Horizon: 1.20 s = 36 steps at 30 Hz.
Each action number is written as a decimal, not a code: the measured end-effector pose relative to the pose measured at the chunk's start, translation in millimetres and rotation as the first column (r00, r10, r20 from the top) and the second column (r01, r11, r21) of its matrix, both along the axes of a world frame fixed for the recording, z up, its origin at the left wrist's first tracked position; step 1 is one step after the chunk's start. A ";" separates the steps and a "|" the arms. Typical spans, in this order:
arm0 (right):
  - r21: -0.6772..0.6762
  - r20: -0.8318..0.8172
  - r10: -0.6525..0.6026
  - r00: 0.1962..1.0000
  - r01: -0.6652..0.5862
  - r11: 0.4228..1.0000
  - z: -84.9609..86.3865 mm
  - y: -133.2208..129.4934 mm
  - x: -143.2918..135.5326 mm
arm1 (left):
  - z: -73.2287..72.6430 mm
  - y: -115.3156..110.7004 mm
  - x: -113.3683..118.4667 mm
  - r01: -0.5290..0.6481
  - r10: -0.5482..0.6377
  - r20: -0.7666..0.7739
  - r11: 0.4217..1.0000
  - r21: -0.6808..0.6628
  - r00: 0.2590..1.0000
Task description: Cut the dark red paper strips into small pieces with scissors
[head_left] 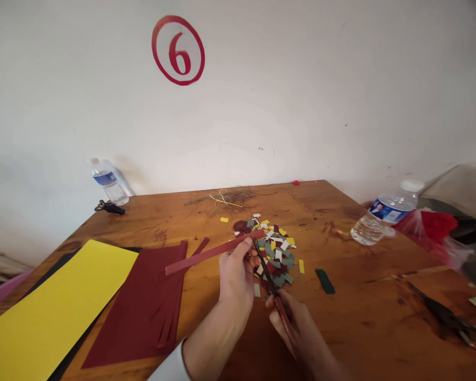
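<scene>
Between its thumb and fingers my left hand [238,270] pinches a long dark red paper strip [206,256], which slants up to the right. My right hand [289,323] grips a pair of scissors [268,276] by the handles, with the blades pointing up at the strip's right end. Whether the blades touch the strip I cannot tell. Below and behind that end lies a heap of small cut paper pieces [278,255] in grey-green, white, yellow and dark red. More strips rest on dark red sheets [130,307] at the left.
A yellow sheet [63,307] lies at the left over black paper. Water bottles stand at the back left [109,182] and right [384,211]. Pliers [440,312] lie at the right, a dark green piece [325,281] nearer. Thin wires [228,199] lie by the wall.
</scene>
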State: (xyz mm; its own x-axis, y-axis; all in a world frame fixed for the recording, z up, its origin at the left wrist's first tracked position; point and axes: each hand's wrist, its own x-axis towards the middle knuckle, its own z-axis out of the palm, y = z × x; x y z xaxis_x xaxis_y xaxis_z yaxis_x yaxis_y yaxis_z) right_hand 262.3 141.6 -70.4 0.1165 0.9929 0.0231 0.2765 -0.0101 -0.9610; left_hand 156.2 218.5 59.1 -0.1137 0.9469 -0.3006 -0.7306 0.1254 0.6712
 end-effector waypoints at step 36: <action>-0.045 0.020 0.130 0.991 -0.129 0.991 17.9 0.8 12.4 | 1.8 -0.3 0.9 -0.012 0.012 -0.002 1.000 -0.016 1.000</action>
State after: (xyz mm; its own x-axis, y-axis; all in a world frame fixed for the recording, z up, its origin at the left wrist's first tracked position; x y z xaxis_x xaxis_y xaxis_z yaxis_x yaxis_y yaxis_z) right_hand 274.7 142.5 -52.5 -0.0135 0.9997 -0.0196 0.2999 -0.0146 -0.9539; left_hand 157.1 218.2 60.9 -0.1251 0.9405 -0.3158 -0.7308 0.1279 0.6705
